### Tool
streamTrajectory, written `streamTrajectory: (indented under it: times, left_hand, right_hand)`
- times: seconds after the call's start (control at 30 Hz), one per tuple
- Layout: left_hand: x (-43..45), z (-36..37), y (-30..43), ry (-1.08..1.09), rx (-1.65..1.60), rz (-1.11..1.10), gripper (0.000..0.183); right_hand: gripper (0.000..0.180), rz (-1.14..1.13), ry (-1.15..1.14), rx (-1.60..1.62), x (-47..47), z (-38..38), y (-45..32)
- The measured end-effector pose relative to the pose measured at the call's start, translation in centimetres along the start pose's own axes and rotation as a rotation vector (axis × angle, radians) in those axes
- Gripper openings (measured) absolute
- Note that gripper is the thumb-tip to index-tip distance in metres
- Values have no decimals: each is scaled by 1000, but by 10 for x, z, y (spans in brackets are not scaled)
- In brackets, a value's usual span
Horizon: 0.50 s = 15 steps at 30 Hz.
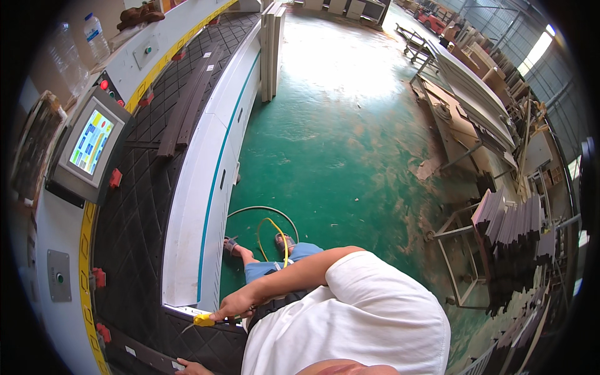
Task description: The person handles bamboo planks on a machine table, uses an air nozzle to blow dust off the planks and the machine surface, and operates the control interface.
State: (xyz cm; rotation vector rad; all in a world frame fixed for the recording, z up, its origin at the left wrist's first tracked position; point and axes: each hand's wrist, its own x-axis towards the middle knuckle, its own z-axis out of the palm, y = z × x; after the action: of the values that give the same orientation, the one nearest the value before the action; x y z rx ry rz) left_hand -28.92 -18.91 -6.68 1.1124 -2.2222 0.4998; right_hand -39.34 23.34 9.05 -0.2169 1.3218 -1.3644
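Note:
My right hand [238, 303] grips a yellow air blow gun [204, 320], its thin nozzle pointing down and left over the black quilted machine bed [133, 243]. A yellow hose [283, 239] loops by my legs. At the bottom edge my left hand [191, 368], partly cut off, touches the near end of a dark brown strip [150, 357] beside a white label. That strip lies across the bed. Farther along, more dark brown strips [192, 103] with small white labels lie lengthwise on the bed.
A control panel with a lit touchscreen [91, 142] and red clamps [116, 178] line the machine's left side. White panels [272, 51] stand at its far end. On the right are a rack of strips [508, 220] and stacked boards [473, 93]. Someone [451, 33] stands far off.

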Motion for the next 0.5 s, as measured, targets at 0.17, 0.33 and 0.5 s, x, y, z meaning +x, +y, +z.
streamTrajectory:
  times: [0.17, 0.33, 0.5]
  left_hand:
    - [-3, -5, 9, -215, 124, -61, 83]
    - [23, -31, 4, -627, 165, -326, 85]
    - [42, -54, 19, -625, 56, -328, 81]
  right_hand:
    - [89, -200, 29, -303, 14, 2, 19]
    - [92, -112, 4, -402, 4, 11, -7]
    - [84, -21, -21, -451, -10, 14, -29]
